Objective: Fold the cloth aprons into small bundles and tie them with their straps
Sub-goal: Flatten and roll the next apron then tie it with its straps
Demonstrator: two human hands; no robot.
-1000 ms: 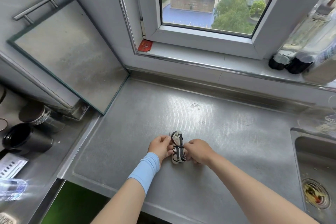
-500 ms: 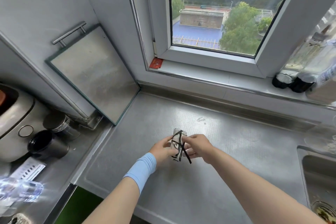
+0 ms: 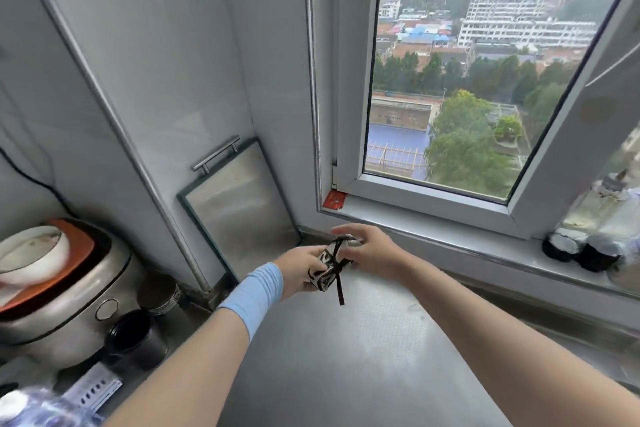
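A small white bundle with black pattern, the folded apron (image 3: 323, 272), is held up in the air above the steel counter (image 3: 346, 357). Black straps (image 3: 338, 274) cross around it and one end hangs loose below. My left hand (image 3: 299, 269), with a light blue wristband, grips the bundle from the left. My right hand (image 3: 367, 250) holds its right side, fingers curled around the top near a strap loop. The far side of the bundle is hidden by my fingers.
A steel board with a handle (image 3: 239, 204) leans in the corner. A rice cooker (image 3: 59, 291) with a bowl on top and dark cups (image 3: 133, 336) stand at the left. Bottles (image 3: 588, 239) stand on the window sill at the right.
Both hands have lifted the bundle off the counter and carried it up and away from me. The camera has tilted up toward the window. A strap end now dangles below the bundle.
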